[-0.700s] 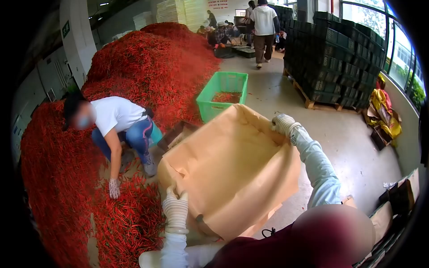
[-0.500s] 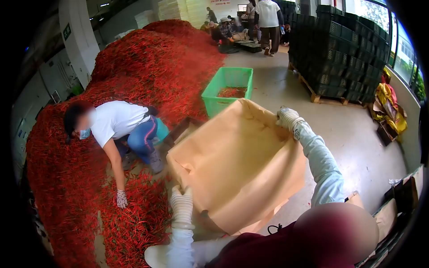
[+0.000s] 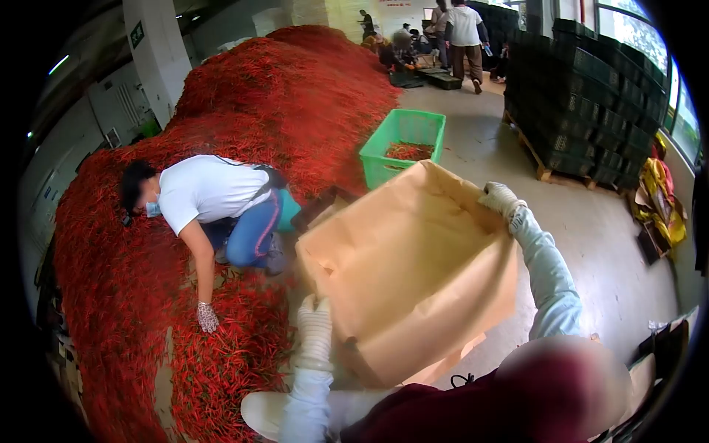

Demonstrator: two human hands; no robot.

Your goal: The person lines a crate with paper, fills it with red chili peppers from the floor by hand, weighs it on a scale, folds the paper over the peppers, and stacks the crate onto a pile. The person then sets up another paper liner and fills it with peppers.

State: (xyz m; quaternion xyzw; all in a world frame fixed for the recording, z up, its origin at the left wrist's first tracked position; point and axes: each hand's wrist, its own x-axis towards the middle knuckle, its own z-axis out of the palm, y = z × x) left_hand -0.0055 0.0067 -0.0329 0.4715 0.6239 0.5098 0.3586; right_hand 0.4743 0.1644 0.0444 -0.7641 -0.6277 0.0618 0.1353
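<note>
Between my two gloved hands is a large, open-topped brown paper liner (image 3: 399, 244), shaped like a box and tilted. Its inside looks bare, and a small dark corner of something shows at its lower left edge. My left hand (image 3: 316, 325), in a ribbed white glove, is closed on the near left rim. At the far right corner, my right hand (image 3: 502, 199) has its fingers closed over the paper's edge. Loose red chillies (image 3: 229, 362) lie on the floor left of my left hand.
A co-worker (image 3: 214, 192) crouches at the left, one gloved hand on the chillies. Behind rises a big chilli heap (image 3: 281, 96). A green crate (image 3: 384, 170) with some chillies stands beyond the liner. Dark crates (image 3: 569, 96) are stacked on a pallet at the right. Several people are farther back.
The whole scene has shifted right in view as my head turned. Both my hands keep hold of the paper liner. The co-worker's head and gloved hand have moved slightly.
</note>
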